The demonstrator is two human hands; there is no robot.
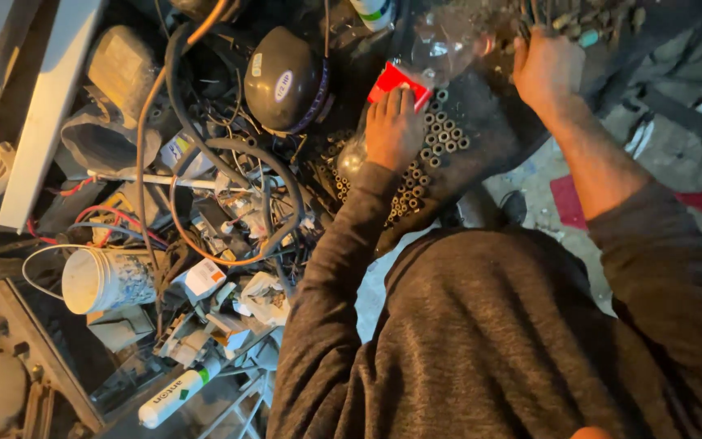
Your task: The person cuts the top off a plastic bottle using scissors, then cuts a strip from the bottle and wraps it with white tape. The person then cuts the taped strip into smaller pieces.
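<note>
Two hands over dark tray of small metal sleeves (440, 138). Left hand (393, 130) lies flat, fingers together, fingertips touching red card (396, 81) at tray's far edge; card's long axis slants toward right hand. Right hand (548, 69) curled around thin rods (534, 16) beyond tray's far right corner. Left hand nearer card. Black compressor (286, 81) left of tray

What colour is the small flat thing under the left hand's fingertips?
Red card, seen from the head view.
</note>
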